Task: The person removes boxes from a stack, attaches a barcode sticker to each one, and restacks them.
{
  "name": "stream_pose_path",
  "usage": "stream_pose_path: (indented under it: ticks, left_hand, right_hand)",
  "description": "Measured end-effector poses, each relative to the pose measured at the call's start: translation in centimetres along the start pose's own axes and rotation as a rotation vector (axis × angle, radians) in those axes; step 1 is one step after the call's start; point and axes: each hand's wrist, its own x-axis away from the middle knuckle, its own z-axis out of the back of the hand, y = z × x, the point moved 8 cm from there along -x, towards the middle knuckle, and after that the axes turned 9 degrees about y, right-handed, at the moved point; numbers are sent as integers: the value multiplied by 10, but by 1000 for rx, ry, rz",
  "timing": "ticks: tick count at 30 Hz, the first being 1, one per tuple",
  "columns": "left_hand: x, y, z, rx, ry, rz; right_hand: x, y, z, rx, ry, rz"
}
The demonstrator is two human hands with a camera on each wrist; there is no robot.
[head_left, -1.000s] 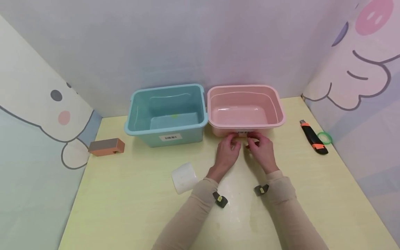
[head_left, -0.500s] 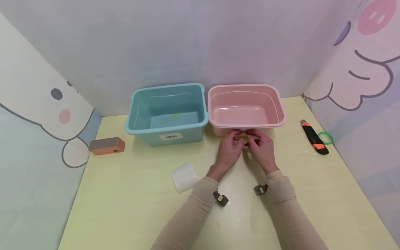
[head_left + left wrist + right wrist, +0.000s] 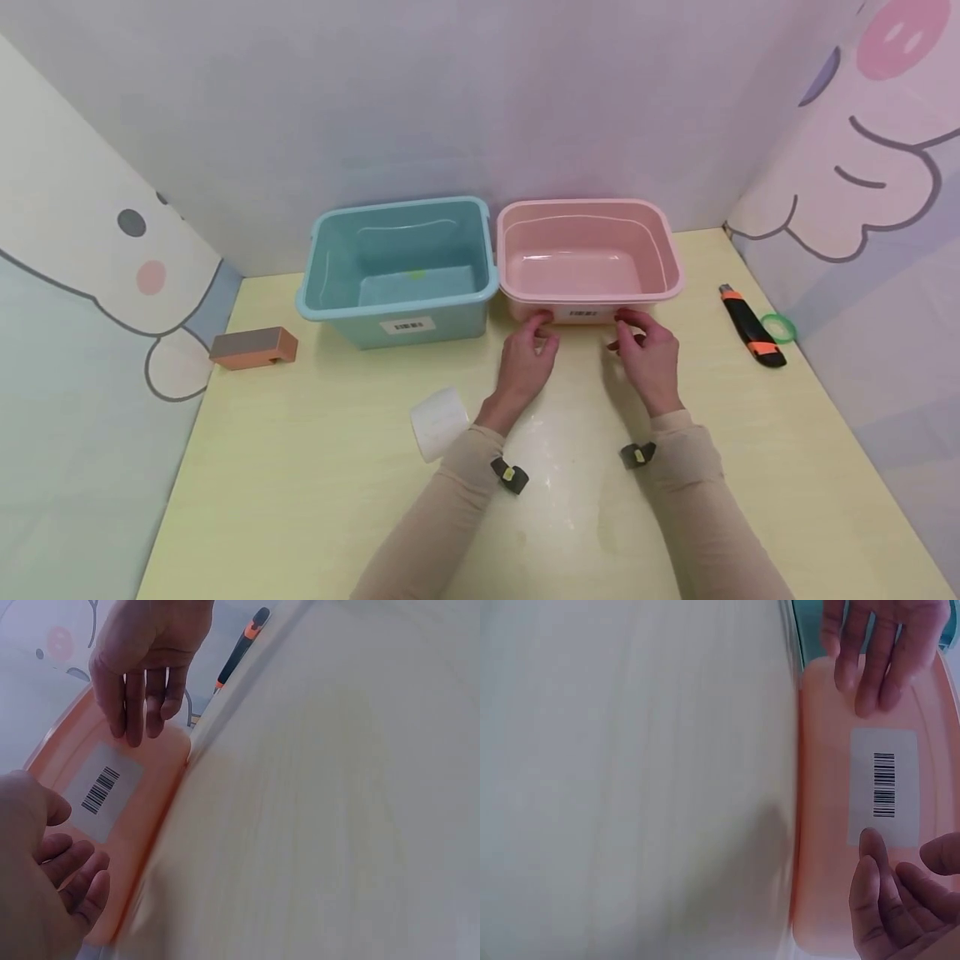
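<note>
A white barcode label [image 3: 583, 313] lies flat on the front wall of the pink plastic bin [image 3: 588, 297]. My left hand [image 3: 525, 362] is at the label's left end, its fingers loosely bent near the bin wall. Over at the right end is my right hand [image 3: 649, 360], fingers also loosely bent. Neither hand holds anything. In the left wrist view the whole barcode [image 3: 100, 790] shows between the two hands. The right wrist view has a right fingertip [image 3: 871, 840] at the label's edge; whether it presses there I cannot tell.
Beside the pink bin stands a blue bin [image 3: 397, 308] with its own barcode label [image 3: 407, 326]. A white cylinder [image 3: 438, 423] lies near the left forearm. An orange-and-grey block [image 3: 253, 348] is at far left; a utility knife [image 3: 752, 327] and green tape roll [image 3: 780, 328] lie at right.
Both hands were close together over the middle of the label. They have moved apart, left hand leftward and right hand rightward, and the label between them now shows.
</note>
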Motion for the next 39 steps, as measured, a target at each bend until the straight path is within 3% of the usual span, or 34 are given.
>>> stream_pose_path:
  ticks: [6,12,18,22,26,29,35,39]
  left_hand:
    - [4,-3,10,-23,23,-18]
    - [13,-1,22,15,11,-14]
    - [24,-7,40,15,14,3]
    - [33,-17,60,14,33,18]
    - [42,-32,95,45,98,53]
    - [48,-44,129,67,173,75]
    - [55,-60,209,-3,367,69]
    - [54,-61,265,-48,527,42]
  right_hand:
    - [0,2,4,14,0,-4]
    - [1,2,5,44,-8,-5]
    - [4,1,6,94,-16,3]
    - [6,1,9,125,-32,9]
    - [5,0,16,163,-23,17]
    - [2,-2,27,191,15,24]
    - [-9,-10,59,215,168,-7]
    - [-19,-20,74,231,254,42]
